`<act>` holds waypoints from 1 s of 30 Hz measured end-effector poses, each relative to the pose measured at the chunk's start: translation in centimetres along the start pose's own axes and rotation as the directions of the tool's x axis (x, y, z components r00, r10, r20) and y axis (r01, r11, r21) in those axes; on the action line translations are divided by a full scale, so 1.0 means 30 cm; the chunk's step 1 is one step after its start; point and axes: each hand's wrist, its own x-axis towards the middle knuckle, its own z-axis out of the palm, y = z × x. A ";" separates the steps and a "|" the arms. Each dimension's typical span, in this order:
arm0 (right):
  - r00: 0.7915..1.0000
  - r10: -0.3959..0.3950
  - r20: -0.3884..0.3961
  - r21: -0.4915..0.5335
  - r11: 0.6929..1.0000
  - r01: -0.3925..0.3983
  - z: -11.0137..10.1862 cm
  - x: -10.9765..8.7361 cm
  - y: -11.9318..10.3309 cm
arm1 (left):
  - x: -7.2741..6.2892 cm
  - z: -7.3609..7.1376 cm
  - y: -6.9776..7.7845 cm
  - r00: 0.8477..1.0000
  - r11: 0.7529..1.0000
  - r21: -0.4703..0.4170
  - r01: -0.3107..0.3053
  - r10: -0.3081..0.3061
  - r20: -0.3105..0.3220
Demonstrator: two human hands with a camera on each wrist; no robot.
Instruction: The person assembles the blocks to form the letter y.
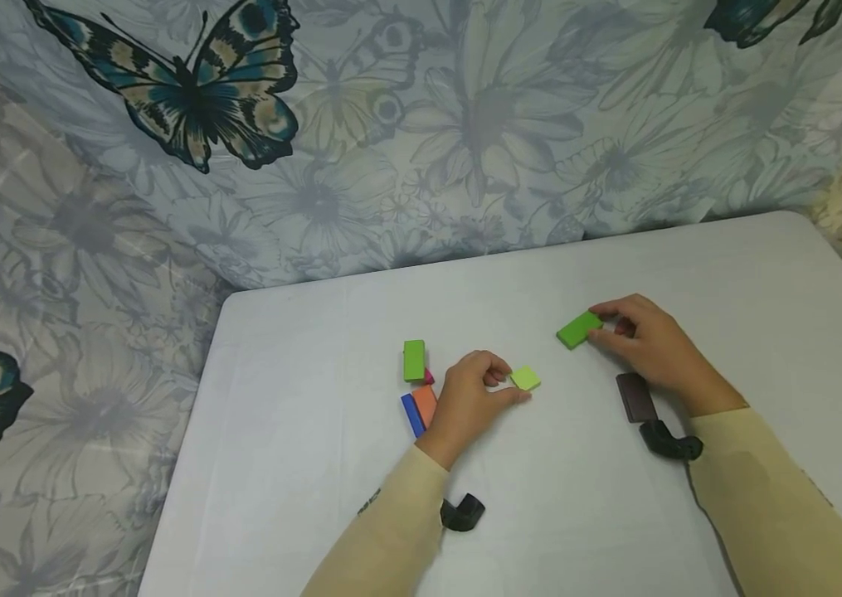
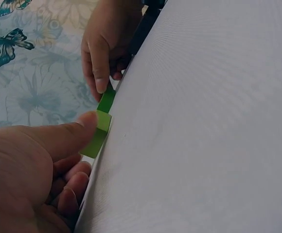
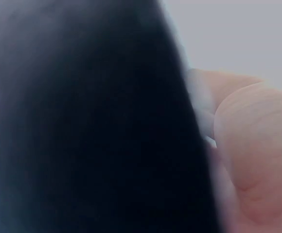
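In the head view, my left hand (image 1: 469, 402) pinches a small yellow-green block (image 1: 526, 379) between thumb and fingers, near the middle of the table. My right hand (image 1: 648, 344) grips one end of a bright green rectangular block (image 1: 577, 330), farther back and to the right. From the left wrist, the yellow-green block (image 2: 96, 141) shows at the left thumb tip, with the right hand (image 2: 107, 43) and its green block (image 2: 106, 100) beyond. A large, blurred dark shape (image 3: 92, 116) covers much of the right wrist view; beside it is part of the right hand (image 3: 257, 150).
Left of my left hand lie a green block (image 1: 414, 361), a partly hidden pink piece (image 1: 429, 376), an orange block (image 1: 425, 404) and a blue block (image 1: 412, 414). A dark brown block (image 1: 636, 397) lies by my right wrist. The white table (image 1: 279, 464) meets patterned cloth behind.
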 end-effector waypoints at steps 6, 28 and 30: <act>1.000 0.017 0.002 0.001 1.000 -0.017 0.010 -0.006 0.001 | -0.002 0.003 -0.002 1.000 1.000 0.020 -0.002 0.001 0.009; 0.998 0.005 0.063 0.018 1.000 -0.006 0.010 -0.004 -0.017 | 0.012 0.046 0.022 1.000 0.991 0.135 0.008 -0.005 -0.026; 0.998 0.006 0.066 0.015 1.000 -0.007 0.008 -0.003 -0.018 | 0.014 0.049 0.025 1.000 0.989 0.151 0.010 -0.006 -0.027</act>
